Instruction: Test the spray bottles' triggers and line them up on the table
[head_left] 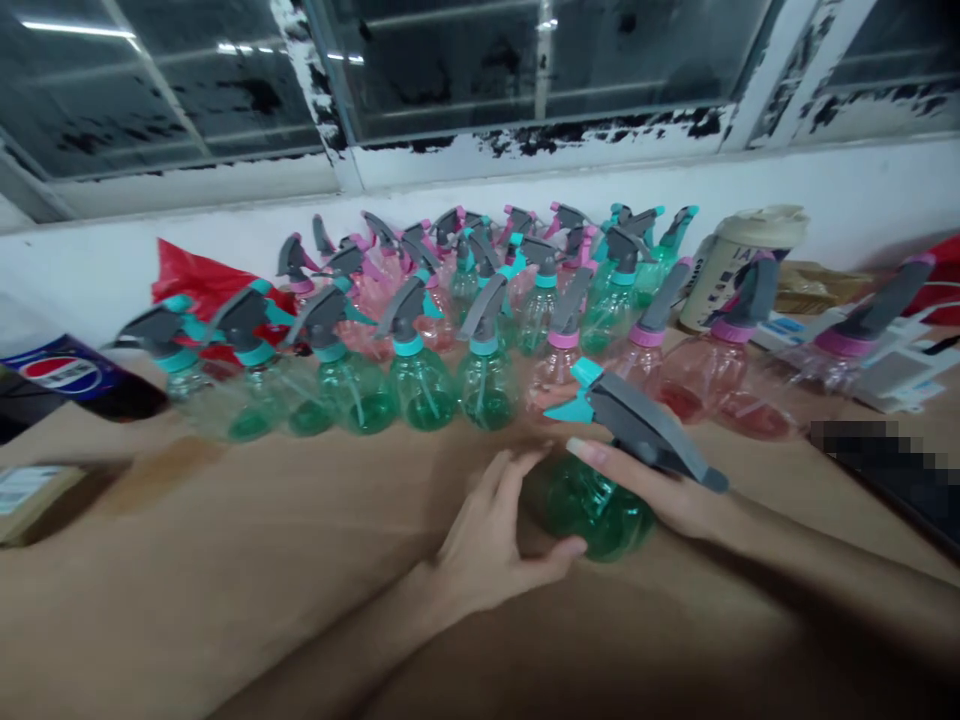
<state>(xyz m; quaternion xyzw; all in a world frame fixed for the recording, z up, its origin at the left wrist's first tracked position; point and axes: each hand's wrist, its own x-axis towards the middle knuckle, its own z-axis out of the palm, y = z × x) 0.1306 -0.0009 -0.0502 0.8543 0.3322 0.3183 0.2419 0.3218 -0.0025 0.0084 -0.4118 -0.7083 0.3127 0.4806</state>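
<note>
A green spray bottle (pixel 600 510) with a grey and turquoise trigger head (pixel 637 420) is tilted over the table in front of me. My right hand (pixel 660 485) grips it around the neck, just below the trigger head, with the thumb across the front. At its left side, my left hand (pixel 487 545) is open in a C shape, thumb and fingers apart. The left thumb tip overlaps the bottle's base; whether it touches, I cannot tell. Just behind stands a row of similar green bottles (pixel 424 395) and pink bottles (pixel 697 375).
More spray bottles (pixel 382 300) crowd the back by the wall. A Pepsi bottle (pixel 82 375) lies at the left, above a small box (pixel 41 500). Red plastic (pixel 199 275) sits behind the row. To the right are a pale cup (pixel 742 260) and a dark, pixelated object (pixel 892 470).
</note>
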